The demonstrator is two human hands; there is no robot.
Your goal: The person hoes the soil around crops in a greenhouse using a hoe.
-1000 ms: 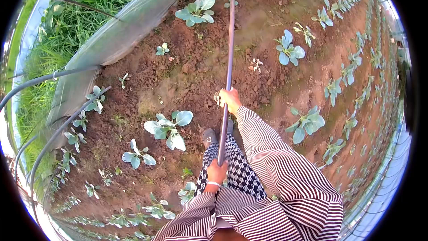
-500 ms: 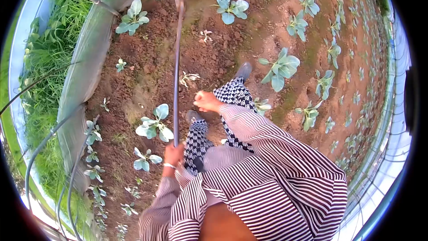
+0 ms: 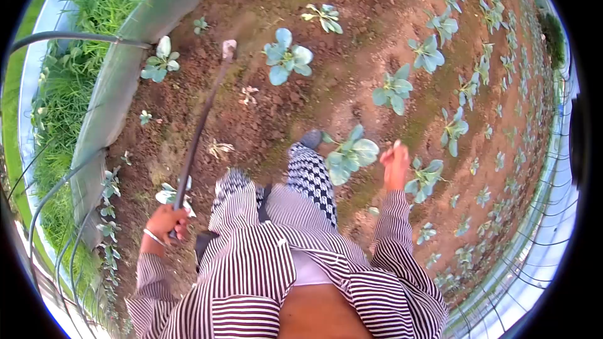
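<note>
Gripping the hoe point(image 3: 200, 128) near its butt end, my left hand point(image 3: 166, 221) now carries it alone, fingers wrapped round the handle, out past my left leg. A second ago both hands were on it. The head points up and away over the bed point(image 3: 276, 122), toward its left edge; whether it touches soil I can't make out. To the right, my right hand point(image 3: 396, 166) has left the handle and swung wide, between a big plant point(image 3: 352, 156) and a smaller plant point(image 3: 425, 181). It holds nothing I can see; blur hides how far its fingers curl. I read this as a break in two-handed work, since the hoe has only one hand on it.

At far left, grass point(image 3: 66, 100) grows beyond a clear sheet point(image 3: 103, 103) that runs along the bed's left edge, with a hoop point(image 3: 81, 36) crossing it. Next comes dark, crumbly soil with a withered plant point(image 3: 220, 149) just right of the handle. Farther right the ground looks paler and smoother, with leafy rows point(image 3: 453, 132) reaching toward the pale wall point(image 3: 553, 201) at the right edge.
</note>
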